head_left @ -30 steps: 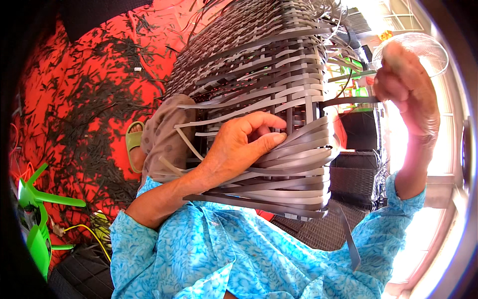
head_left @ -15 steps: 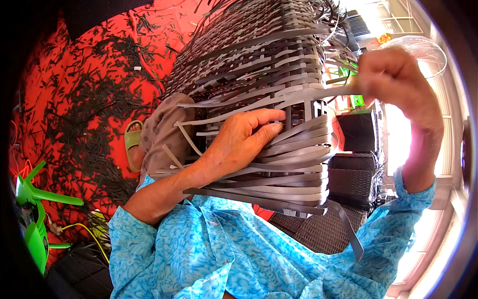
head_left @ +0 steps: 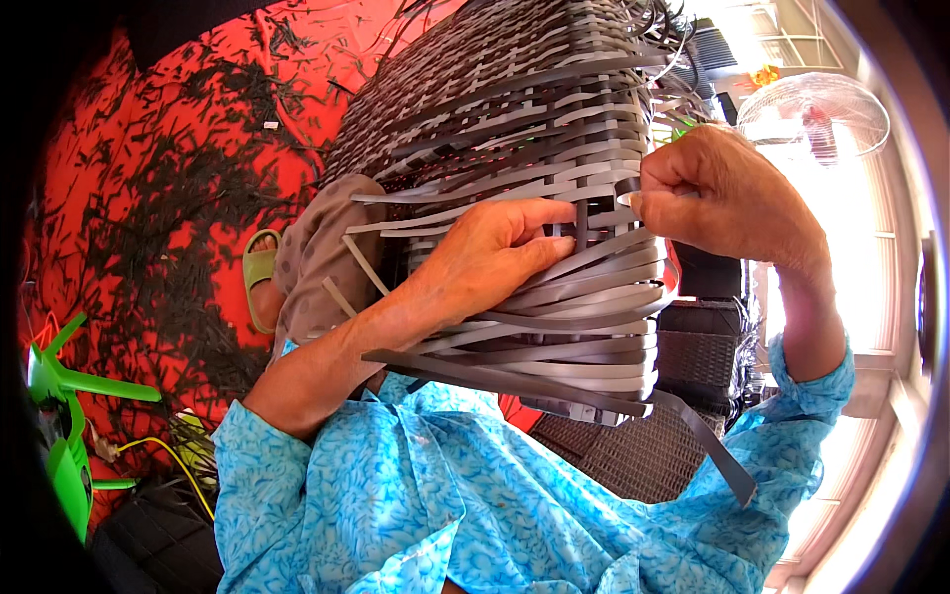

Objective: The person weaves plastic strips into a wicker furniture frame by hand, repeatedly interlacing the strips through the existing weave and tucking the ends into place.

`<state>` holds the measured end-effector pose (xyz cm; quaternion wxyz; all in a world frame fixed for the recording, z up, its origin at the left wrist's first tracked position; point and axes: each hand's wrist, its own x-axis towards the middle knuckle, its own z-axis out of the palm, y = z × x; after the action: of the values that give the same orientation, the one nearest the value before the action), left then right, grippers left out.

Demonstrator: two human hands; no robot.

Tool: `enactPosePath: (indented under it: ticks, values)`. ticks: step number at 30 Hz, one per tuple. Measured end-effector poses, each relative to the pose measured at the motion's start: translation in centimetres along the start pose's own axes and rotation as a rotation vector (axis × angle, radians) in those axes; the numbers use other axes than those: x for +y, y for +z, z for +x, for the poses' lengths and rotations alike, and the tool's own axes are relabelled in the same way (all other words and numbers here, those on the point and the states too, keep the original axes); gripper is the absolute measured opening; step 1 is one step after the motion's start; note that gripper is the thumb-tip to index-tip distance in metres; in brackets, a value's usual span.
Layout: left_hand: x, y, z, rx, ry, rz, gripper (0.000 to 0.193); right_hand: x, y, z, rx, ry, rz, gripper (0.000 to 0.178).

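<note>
A piece of half-woven wicker furniture [head_left: 515,59] in grey and dark flat plastic strips stands before me. My right hand [head_left: 732,198] is closed at its right edge, pinching a flat plastic strip [head_left: 626,186] that curls round that edge. My left hand [head_left: 490,252] lies on the weave, thumb and index finger stretched and apart, their tips beside a dark upright strip [head_left: 582,223]. Its other fingers are tucked out of sight. Below the left hand, several loose strips [head_left: 584,342] run side by side and bend round the right edge. One dark strip end [head_left: 717,455] hangs down over my sleeve.
Dark strip offcuts [head_left: 158,218] litter the red floor covering [head_left: 327,40]. A green plastic object [head_left: 74,396] and a yellow cord [head_left: 168,450] are at the lower left. Dark woven pieces [head_left: 703,346] stand behind the right edge. A fan [head_left: 816,114] is at the upper right.
My right hand has come left and slightly down, from out at the strip's stretched end to the furniture's edge. The left hand stays nearly in place on the weave.
</note>
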<state>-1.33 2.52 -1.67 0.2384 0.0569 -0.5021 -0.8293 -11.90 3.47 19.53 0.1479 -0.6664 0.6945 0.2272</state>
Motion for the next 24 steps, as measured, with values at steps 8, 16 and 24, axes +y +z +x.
enactPosePath:
  ticks: [8, 16, 24]
  values:
    - [-0.9, -0.6, 0.5, -0.015, 0.020, -0.172, 0.019, 1.1, 1.3, -1.0, 0.203, -0.127, 0.050, 0.025]
    - [-2.8, -1.1, 0.4, 0.165, 0.017, -0.447, 0.011, 1.0, 3.9, -2.9, 0.737, -0.387, -0.338, 0.024]
    - [-7.4, -13.0, -3.9, 0.627, 0.023, -0.661, 0.011, 2.0, 6.7, -3.1, 0.847, -0.391, 0.111, 0.030]
